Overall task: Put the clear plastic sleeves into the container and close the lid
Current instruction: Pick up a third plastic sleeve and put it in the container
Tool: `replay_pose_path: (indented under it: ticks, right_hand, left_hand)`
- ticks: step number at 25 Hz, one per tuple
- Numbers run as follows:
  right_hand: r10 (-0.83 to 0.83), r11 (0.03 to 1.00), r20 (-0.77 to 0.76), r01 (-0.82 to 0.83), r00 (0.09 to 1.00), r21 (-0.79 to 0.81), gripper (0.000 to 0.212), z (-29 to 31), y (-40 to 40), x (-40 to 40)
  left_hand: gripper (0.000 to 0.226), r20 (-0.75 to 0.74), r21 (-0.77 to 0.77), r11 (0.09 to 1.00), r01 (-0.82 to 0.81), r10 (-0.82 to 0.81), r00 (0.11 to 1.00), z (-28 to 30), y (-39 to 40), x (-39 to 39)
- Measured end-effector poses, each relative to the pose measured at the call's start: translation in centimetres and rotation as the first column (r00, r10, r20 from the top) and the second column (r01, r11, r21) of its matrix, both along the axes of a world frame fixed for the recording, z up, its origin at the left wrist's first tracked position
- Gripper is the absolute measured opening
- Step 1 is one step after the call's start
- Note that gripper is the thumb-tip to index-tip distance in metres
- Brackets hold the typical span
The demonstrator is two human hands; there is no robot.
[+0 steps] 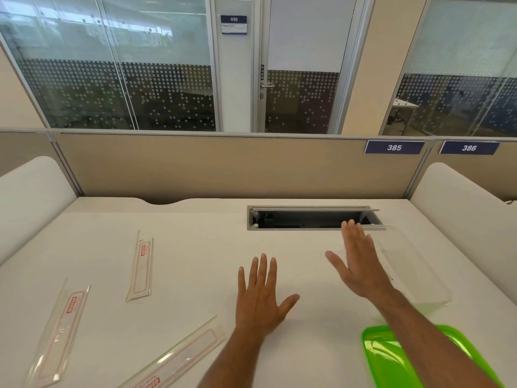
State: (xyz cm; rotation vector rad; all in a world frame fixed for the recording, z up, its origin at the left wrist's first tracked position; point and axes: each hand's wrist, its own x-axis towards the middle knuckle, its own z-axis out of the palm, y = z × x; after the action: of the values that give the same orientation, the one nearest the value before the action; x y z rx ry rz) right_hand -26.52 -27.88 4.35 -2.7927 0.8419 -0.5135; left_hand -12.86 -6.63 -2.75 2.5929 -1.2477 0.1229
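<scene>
Not yet started: both left hand point(261, 296) and right hand point(361, 264) spread empty above worktop point(195, 247); three sleeves point(141, 268) lying loose left, clear container point(416, 273) right with green lid point(391, 357) off; next, gather nearest sleeve.

Office, numbered cubicle partition point(394, 147), glass-walled rooms point(126, 79)

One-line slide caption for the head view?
Both hands open above desk; three sleeves left, container and green lid right.

- White worktop point(195, 247), an open cable slot point(310, 218) at its far side.
- Three clear sleeves point(140, 268) lie left.
- Clear container point(414, 273) right.
- Green lid point(391, 359) near-right.
</scene>
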Motion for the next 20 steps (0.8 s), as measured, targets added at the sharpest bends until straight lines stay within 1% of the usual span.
replay_pose_path:
  ticks: [3,5,10,17,20]
  right_hand:
    - [0.012,0.994,-0.109,-0.024,0.994,-0.110,0.084,-1.1,2.4,0.6]
    - [0.013,0.992,-0.134,-0.030,0.991,-0.126,0.084,-2.0,3.8,0.9]
    - [0.064,0.992,-0.163,-0.081,0.984,-0.099,0.083,-3.7,7.4,2.6]
    - [0.240,0.969,-0.173,-0.247,0.955,-0.022,0.083,-4.9,14.1,6.4]
    - [0.325,0.945,-0.169,-0.327,0.931,0.015,0.079,-5.2,16.6,7.9]
  left_hand:
    - [0.099,-0.003,0.019,0.999,-0.044,0.044,0.999,0.9,1.2,0.5]
    - [0.099,0.006,0.029,0.996,-0.082,0.082,0.997,0.9,2.3,1.0]
    - [0.101,0.017,0.044,0.992,-0.122,0.121,0.992,1.2,5.4,2.3]
    - [0.098,0.028,0.093,0.978,-0.187,0.185,0.982,1.9,11.1,5.1]
    - [0.098,-0.002,0.075,0.977,-0.200,0.201,0.980,2.1,14.1,6.1]
